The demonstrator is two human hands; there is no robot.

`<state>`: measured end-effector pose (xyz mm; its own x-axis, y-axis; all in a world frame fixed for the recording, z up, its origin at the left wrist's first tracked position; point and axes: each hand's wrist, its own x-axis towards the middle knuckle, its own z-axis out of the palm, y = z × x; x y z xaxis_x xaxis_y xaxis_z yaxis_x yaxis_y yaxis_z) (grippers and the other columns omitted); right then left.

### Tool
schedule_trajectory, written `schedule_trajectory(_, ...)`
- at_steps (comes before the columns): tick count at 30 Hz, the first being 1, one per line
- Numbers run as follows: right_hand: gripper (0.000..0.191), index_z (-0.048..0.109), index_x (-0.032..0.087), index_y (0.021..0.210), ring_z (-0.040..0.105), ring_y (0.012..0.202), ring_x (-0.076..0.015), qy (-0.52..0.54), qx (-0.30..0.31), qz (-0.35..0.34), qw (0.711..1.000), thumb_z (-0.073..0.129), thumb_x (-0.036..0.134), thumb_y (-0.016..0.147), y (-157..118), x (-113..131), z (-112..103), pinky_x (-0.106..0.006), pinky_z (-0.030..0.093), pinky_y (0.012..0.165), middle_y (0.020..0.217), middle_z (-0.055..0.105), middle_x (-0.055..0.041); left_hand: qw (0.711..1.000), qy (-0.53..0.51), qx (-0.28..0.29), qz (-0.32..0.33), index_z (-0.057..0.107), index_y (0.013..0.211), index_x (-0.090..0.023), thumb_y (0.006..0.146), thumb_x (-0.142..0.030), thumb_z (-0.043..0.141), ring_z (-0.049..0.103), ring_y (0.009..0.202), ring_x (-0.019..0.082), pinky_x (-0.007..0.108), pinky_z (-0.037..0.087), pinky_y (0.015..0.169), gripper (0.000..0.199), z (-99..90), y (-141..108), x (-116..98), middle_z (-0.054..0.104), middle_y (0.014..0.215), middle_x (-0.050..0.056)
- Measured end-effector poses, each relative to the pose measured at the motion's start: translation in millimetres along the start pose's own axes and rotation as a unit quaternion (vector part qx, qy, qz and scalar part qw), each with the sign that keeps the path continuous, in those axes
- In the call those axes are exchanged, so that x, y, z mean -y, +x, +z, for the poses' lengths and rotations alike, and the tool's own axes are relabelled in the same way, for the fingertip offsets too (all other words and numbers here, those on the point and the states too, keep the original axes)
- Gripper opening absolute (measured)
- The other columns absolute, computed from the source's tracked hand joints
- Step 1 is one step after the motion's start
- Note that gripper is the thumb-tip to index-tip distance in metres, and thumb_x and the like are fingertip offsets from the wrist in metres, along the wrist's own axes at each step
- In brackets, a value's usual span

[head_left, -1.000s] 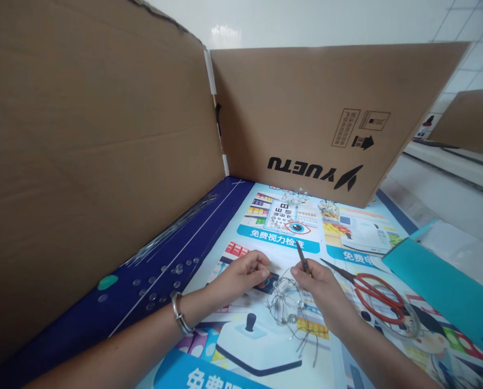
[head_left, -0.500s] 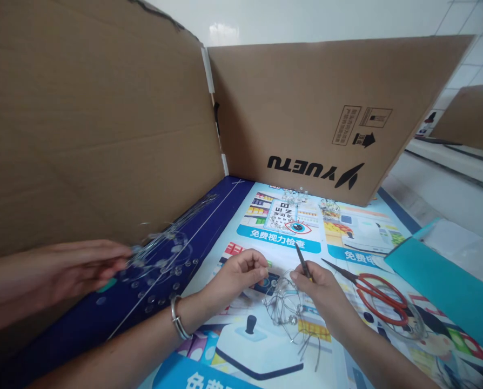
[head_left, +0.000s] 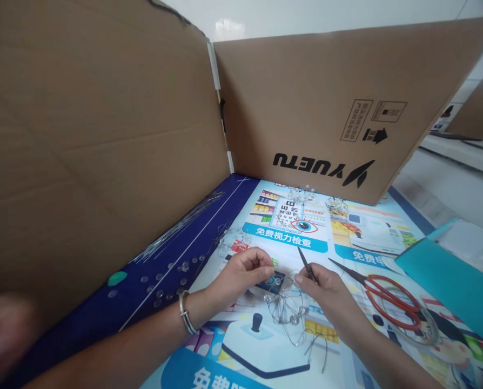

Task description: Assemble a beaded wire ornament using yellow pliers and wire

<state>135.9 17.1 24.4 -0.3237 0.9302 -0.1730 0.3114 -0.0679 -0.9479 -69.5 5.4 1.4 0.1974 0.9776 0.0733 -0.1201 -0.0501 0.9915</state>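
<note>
The left hand (head_left: 249,272) is being held half-closed at the upper left of the bundle (head_left: 286,307), its thumb being brought against the curled fingertips; whether a wire end is being pinched there cannot be told. The right hand (head_left: 323,286) is being held at the bundle's upper right, closed around the tool (head_left: 307,265), whose dark tip is being pointed away from the wearer. The bundle, a tangle of bent wires and clear beads, is being supported by the printed sheet (head_left: 266,351) between and just below the hands, its loose ends being splayed toward the lower right. A bracelet (head_left: 187,313) is being worn on the left wrist. Right of the bundle, the red-handled scissors (head_left: 393,301) are being overlapped with a clear ring (head_left: 434,327), and farther right a turquoise folder (head_left: 452,283) is being shown. Left of it, loose beads (head_left: 185,266), a green piece (head_left: 117,278) and straight wires (head_left: 180,224) are being borne by the blue surface (head_left: 140,310); beyond these, at the far left, another person's hand (head_left: 6,337) is being blurred. Beyond the bundle, more wirework (head_left: 337,207) is being backed by cardboard (head_left: 318,102).
</note>
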Motion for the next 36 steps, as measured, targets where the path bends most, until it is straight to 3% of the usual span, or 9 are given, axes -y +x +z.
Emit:
schedule_trajectory(6,0.023,0.049,0.019,0.071,0.03,0.059,-0.0102,-0.003,0.001,-0.009,1.0,0.055,0.04,0.078,-2,1,2,-0.024,0.026,0.053,0.062,0.037,0.0055,0.999,-0.008,0.04,0.005,0.055,0.079,-0.012,0.076,-0.024,0.064,0.05,0.065,0.009,0.021,0.04,0.061,0.015,-0.9,-1,-2,0.056,0.072,0.0)
schedule_trajectory(14,0.023,0.051,0.019,0.072,0.034,0.06,-0.0107,0.006,-0.007,-0.008,1.0,0.054,0.041,0.079,-1,0,3,-0.024,0.027,0.055,0.064,0.041,0.0047,1.0,0.012,0.026,0.01,0.055,0.081,-0.013,0.079,-0.025,0.061,0.048,0.063,0.009,0.022,0.039,0.06,0.014,-1.9,1,3,0.055,0.072,0.0)
schedule_trajectory(28,0.023,0.05,0.02,0.073,0.037,0.064,-0.0119,0.019,-0.023,-0.015,0.999,0.052,0.042,0.08,-1,-4,1,-0.025,0.03,0.059,0.066,0.041,0.0041,0.984,0.175,-0.012,0.022,0.055,0.08,-0.014,0.081,-0.025,0.054,0.045,0.061,0.009,0.021,0.037,0.056,0.011,-3.4,6,9,0.05,0.068,-0.001)
schedule_trajectory(36,0.026,0.049,0.021,0.074,0.034,0.064,-0.0129,-0.004,-0.042,-0.002,0.999,0.051,0.046,0.08,-1,-6,5,-0.026,0.03,0.059,0.066,0.037,0.0042,0.971,0.237,0.004,0.031,0.059,0.078,-0.014,0.08,-0.022,0.053,0.047,0.06,0.01,0.02,0.037,0.054,0.01,-0.9,3,1,0.053,0.065,-0.001)
